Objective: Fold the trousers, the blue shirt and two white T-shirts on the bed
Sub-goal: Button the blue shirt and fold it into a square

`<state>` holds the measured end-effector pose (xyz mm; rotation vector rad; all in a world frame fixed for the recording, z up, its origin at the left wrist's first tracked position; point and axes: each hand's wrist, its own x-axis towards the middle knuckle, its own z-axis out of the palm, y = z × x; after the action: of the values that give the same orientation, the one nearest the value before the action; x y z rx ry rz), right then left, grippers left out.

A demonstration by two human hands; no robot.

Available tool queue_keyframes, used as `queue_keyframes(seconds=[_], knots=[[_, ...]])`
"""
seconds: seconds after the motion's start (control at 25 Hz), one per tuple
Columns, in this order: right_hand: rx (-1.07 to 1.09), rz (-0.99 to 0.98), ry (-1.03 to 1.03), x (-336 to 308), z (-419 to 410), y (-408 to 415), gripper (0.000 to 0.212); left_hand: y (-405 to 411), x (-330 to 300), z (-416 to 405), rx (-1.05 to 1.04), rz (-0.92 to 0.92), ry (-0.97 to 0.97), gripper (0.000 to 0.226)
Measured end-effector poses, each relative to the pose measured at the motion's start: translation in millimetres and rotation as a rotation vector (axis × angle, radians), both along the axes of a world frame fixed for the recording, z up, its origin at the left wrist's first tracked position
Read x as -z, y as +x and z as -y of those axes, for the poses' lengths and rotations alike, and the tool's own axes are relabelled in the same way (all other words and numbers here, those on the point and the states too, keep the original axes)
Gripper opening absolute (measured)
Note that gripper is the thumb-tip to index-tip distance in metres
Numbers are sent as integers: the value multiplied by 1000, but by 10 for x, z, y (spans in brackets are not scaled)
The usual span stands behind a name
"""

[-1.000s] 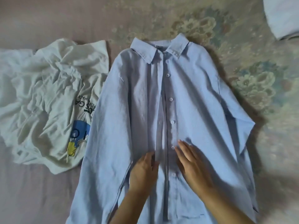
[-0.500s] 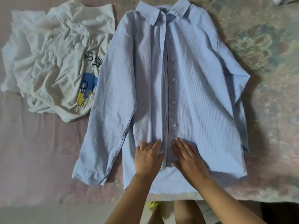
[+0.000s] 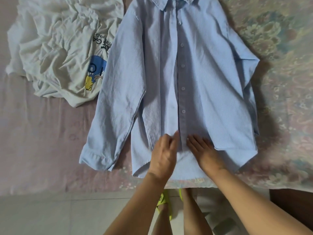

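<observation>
The blue shirt (image 3: 203,85) lies face up and buttoned on the bed, collar at the top edge of view, hem near the bed's front edge. Its left sleeve (image 3: 111,116) runs down beside the body. My left hand (image 3: 165,153) rests on the lower placket, fingers loosely bent and blurred. My right hand (image 3: 205,150) lies flat on the cloth just right of the button strip, fingers straight. A crumpled white T-shirt (image 3: 55,44) with a blue and yellow print lies to the shirt's left. The trousers and the second T-shirt are out of view.
The bed (image 3: 42,141) has a pink cover on the left and a floral cover (image 3: 279,73) on the right. Its front edge runs across the lower view, with grey floor tiles (image 3: 59,214) below. Yellow-green slippers (image 3: 162,204) show at my feet.
Both hands have slid down the shirt front from mid-placket to near the hem. The view has tilted down, bringing the bed edge and floor into sight. The left fingers have bent slightly.
</observation>
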<state>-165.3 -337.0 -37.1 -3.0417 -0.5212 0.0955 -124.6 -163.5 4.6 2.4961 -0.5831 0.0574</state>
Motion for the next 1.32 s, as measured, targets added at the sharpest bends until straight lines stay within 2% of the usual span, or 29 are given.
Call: queue_keyframes(seconds=[0.08, 0.12, 0.2, 0.24, 0.28, 0.32, 0.4, 0.44, 0.64, 0.8, 0.88, 0.96, 1.0, 1.12, 1.24, 1.32], knots=[[52, -14, -7, 2, 58, -104, 61, -158, -65, 69, 197, 82, 54, 57], [80, -33, -32, 20, 79, -167, 64, -238, -13, 34, 254, 46, 122, 68], [160, -59, -99, 31, 84, -248, 59, -292, 186, -168, 195, -62, 337, 101], [209, -82, -121, 38, 84, -258, 56, -284, 285, -302, 157, -115, 435, 109], [240, -95, -143, 54, 103, -254, 55, -274, 357, -428, 129, -114, 514, 108], [246, -97, -171, 47, 125, -237, 54, -270, 427, -545, 126, -42, 575, 98], [200, -18, -214, 61, 182, -238, 52, -276, 509, -731, 219, 139, 590, 56], [164, 30, -218, 67, 227, -238, 51, -248, 488, -805, 268, 160, 584, 44], [114, 36, -199, -26, 369, -202, 52, -212, 443, -1086, 212, 172, 575, 57], [151, 28, -228, 59, 454, -352, 53, -284, 393, -1500, 83, 138, 572, 56], [122, 86, -241, 38, 472, -426, 52, -272, 331, -1651, -27, 150, 636, 59], [39, 181, -264, -1, 426, -467, 50, -254, 303, -1564, -105, 239, 659, 61], [-10, 212, -260, -54, 368, -471, 49, -250, 307, -1455, -75, 301, 662, 61], [-68, 302, -260, -293, 245, -373, 51, -163, 352, -1165, 201, 436, 655, 56], [118, 253, -317, -432, 464, -212, 67, 49, 447, -1215, 256, 448, 661, 48], [190, 195, -267, -414, 707, -168, 57, 83, 466, -1308, 265, 409, 655, 46]])
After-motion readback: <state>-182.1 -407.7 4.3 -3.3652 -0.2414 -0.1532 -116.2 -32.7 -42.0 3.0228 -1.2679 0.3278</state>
